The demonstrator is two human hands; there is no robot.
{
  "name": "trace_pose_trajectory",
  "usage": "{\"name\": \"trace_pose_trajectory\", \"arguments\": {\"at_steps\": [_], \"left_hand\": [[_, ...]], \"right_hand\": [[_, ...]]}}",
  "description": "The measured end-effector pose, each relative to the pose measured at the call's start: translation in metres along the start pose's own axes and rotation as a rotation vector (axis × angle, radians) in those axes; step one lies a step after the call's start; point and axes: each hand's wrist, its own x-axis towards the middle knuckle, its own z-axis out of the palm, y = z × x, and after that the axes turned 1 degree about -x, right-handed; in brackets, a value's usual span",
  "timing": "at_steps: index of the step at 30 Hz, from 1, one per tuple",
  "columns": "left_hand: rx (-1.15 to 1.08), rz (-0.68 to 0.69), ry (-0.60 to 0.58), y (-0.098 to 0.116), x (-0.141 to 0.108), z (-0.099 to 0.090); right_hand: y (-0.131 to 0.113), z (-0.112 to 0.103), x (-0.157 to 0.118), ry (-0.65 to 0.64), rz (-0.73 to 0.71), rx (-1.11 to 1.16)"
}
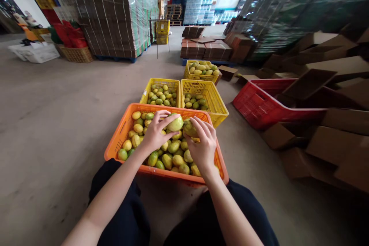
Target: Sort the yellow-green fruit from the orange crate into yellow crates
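An orange crate (121, 134) full of several yellow-green fruits stands on the floor just in front of my knees. My left hand (155, 132) grips a pale green fruit (175, 123) above the pile. Beside it, my right hand (203, 144) closes on a darker green fruit (188, 127). The two fruits nearly touch over the crate's middle.
Beyond the orange crate stand three yellow crates (219, 103) (150, 88) (187, 71) holding fruit. A red crate (256, 105) and flattened cardboard boxes (331, 142) lie to the right. Wrapped pallet stacks (115, 11) rise at the back. Bare concrete floor (57, 115) stretches to the left.
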Motion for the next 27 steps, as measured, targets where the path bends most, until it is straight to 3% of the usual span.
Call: {"name": "trace_pose_trajectory", "arguments": {"at_steps": [7, 10, 13, 16, 21, 27], "left_hand": [[-0.098, -0.149, 0.019, 0.003, 0.004, -0.003], [-0.335, -0.382, 0.025, 0.005, 0.007, -0.001], [-0.709, -0.689, 0.026, 0.006, 0.009, 0.004], [-1.043, -0.924, 0.049, 0.006, 0.01, 0.007], [-1.309, -1.212, 0.062, 0.005, 0.016, 0.006], [-1.34, -1.316, 0.122, 0.001, 0.016, 0.005]], "right_hand": [[-0.002, -0.002, 0.002, -0.003, 0.117, 0.103], [-0.004, -0.002, 0.005, -0.012, 0.342, 0.305], [-0.005, -0.002, 0.008, -0.025, 0.6, 0.642], [-0.006, -0.004, 0.012, -0.053, 0.735, 0.9], [-0.005, -0.008, 0.015, -0.103, 0.829, 1.003], [0.0, -0.005, 0.016, -0.152, 0.867, 1.048]]}}
